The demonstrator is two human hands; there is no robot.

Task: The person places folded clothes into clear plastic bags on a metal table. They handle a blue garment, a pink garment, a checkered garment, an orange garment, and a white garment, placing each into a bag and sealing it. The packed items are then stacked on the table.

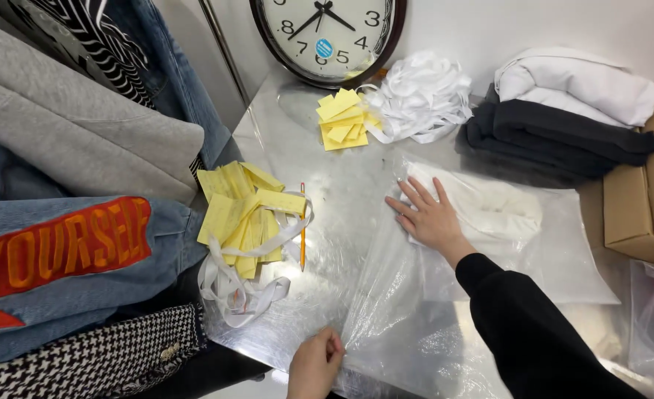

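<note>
Garment (489, 210), white and folded, already lies inside the clear bag (416, 310) on the shiny surface (290, 133), towards the bag's far end. The right hand (432, 216) rests flat on it through the plastic, fingers (416, 193) spread, pressing it down. The left hand (317, 363) is at the near edge of the surface, its fingers pinching the bag's loose edge. So the bagging itself looks done, as far as I can judge; the near part of the bag is crumpled and slack, and whether its mouth is closed I cannot tell. A pile of folded clothes (563, 118), white on black, sits beyond the bag, not bagged. Left of the bag lie a pencil (302, 229), yellow slips (242, 214) tangled with white ribbon (246, 288), and more slips (344, 118) near a clock (327, 33).
</note>
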